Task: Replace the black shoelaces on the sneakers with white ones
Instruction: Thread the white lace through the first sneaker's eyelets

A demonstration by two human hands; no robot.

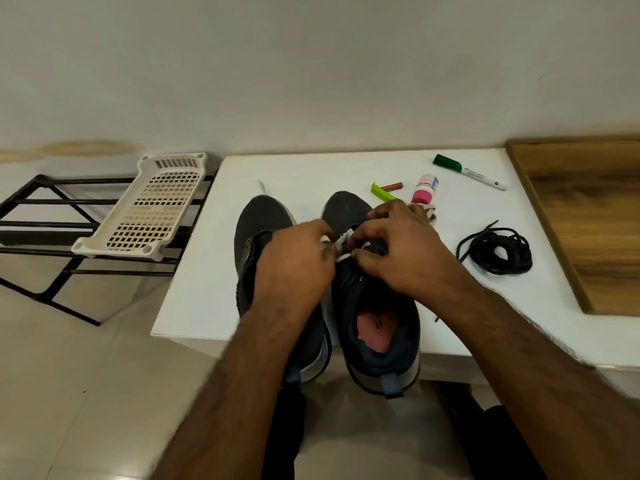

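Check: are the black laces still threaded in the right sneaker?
No: the black laces lie coiled on the white table right of the right sneaker, apart from it.

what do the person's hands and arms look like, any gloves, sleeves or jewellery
Both are bare. The left hand and the right hand have no gloves, and no rings show on the fingers. Neither wrist carries a watch or band, and both forearms are uncovered to the picture's lower edge, with no sleeve in view.

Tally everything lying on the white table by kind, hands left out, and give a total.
Sneakers: 2
Black shoelace bundle: 1
White lace, pinched by the left hand and right hand: 1
Green marker: 1
Pink bottle: 1
Battery: 1
Green clip: 1
Total: 8
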